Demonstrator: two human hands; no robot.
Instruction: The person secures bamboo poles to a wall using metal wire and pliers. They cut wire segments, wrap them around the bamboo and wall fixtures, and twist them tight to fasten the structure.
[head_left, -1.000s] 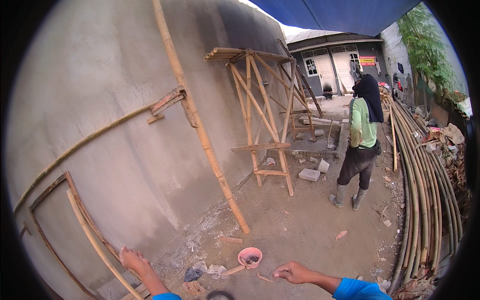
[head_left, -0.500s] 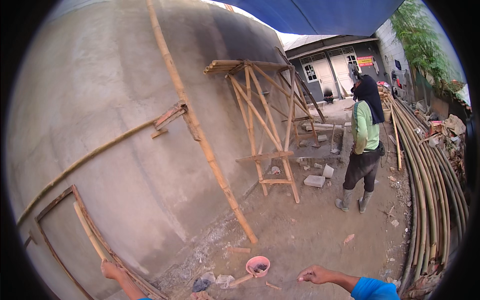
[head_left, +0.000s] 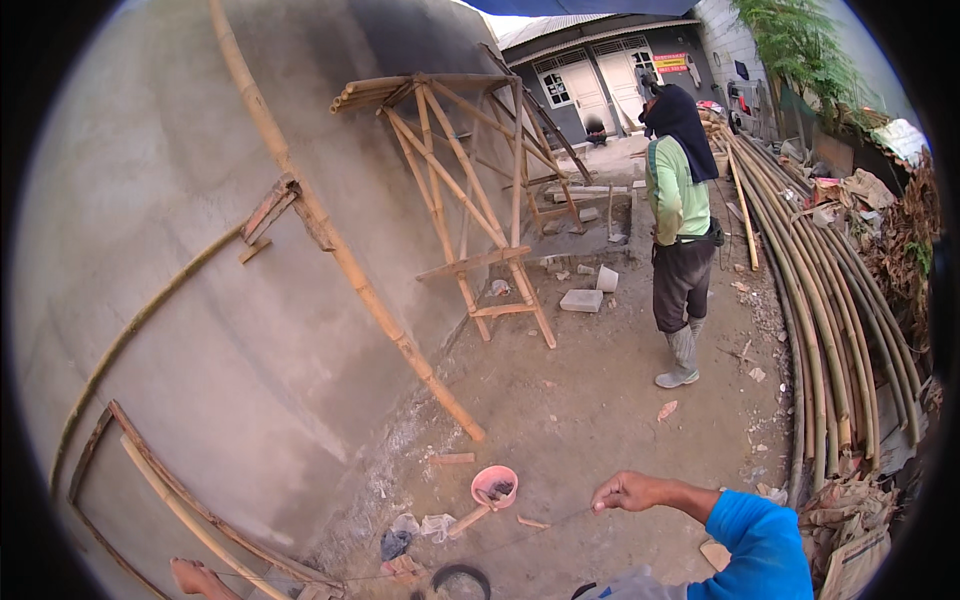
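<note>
At the right of the lower edge, my right hand (head_left: 625,492) pinches one end of a thin dark string (head_left: 480,550). This string runs slack across to my left hand (head_left: 196,578), low at the left, whose fingers are closed on it. A pale wooden strip (head_left: 170,490) leans beside my left hand, along the wall. Between my hands on the ground stands a pink bowl (head_left: 494,487) with dark contents, and a short wooden piece (head_left: 470,521) lies against it. A black curved object (head_left: 461,578) shows at the lower edge.
A bamboo pole (head_left: 345,260) leans on the grey plastered wall (head_left: 270,370). Further off stand a bamboo scaffold (head_left: 465,200) and a person (head_left: 685,220) in a green shirt and boots. Long bamboo poles (head_left: 820,330) lie along the right. Plastic scraps (head_left: 397,540) litter the ground.
The view has shifted right and downward. My left hand is lower and further left, and my right hand is higher, with more of the blue sleeve showing. The person has shifted stance.
</note>
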